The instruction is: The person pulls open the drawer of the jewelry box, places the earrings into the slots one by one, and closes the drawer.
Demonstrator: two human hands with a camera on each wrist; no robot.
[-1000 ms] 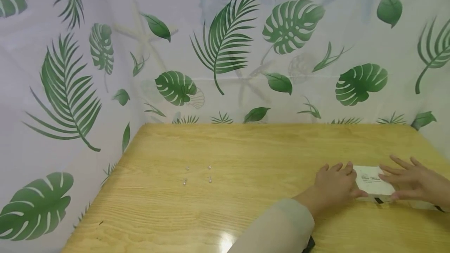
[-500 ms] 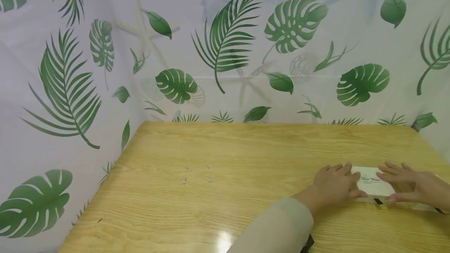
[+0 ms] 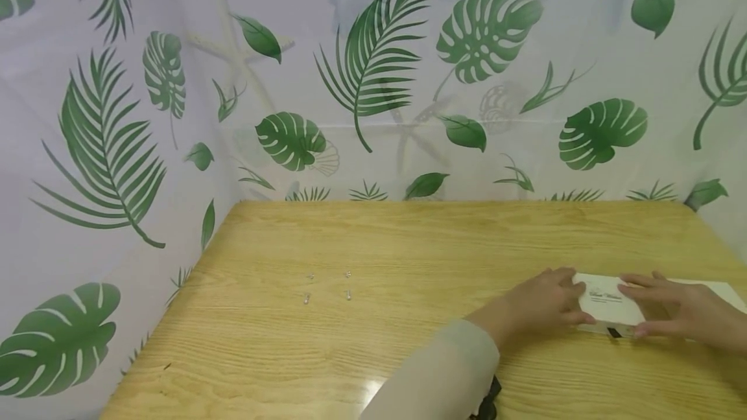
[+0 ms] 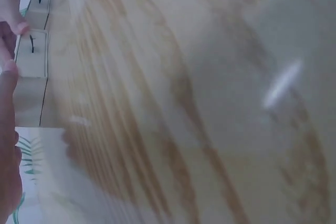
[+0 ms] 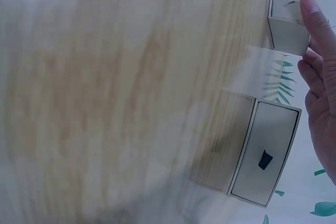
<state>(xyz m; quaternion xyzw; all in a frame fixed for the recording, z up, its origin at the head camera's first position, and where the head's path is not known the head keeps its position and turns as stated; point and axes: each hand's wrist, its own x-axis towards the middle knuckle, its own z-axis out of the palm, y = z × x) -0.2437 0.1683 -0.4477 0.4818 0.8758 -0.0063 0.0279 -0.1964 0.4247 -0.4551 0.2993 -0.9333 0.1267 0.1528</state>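
Note:
A small white drawer box (image 3: pixel 609 308) with dark lettering on its lid and a black pull tab on its front sits at the right of the table, between both hands. My left hand (image 3: pixel 543 300) holds its left side, thumb at the near corner and fingers toward the far edge. On the other side, my right hand (image 3: pixel 691 311) grips the right end, with the thumb (image 5: pixel 315 17) on the front face in the right wrist view. A second white drawer box (image 5: pixel 266 137) with a black tab stands right of it, partly hidden behind the right hand in the head view.
Several tiny shiny pieces (image 3: pixel 348 295) lie spread on the left half of the wooden table (image 3: pixel 408 238). A leaf-printed cloth (image 3: pixel 373 83) hangs along the back and left. A black object (image 3: pixel 487 400) shows under the left forearm.
Both hands and the white drawer box between them have moved a little to the left. The right fingers have lowered onto the lid, and more of the second box shows.

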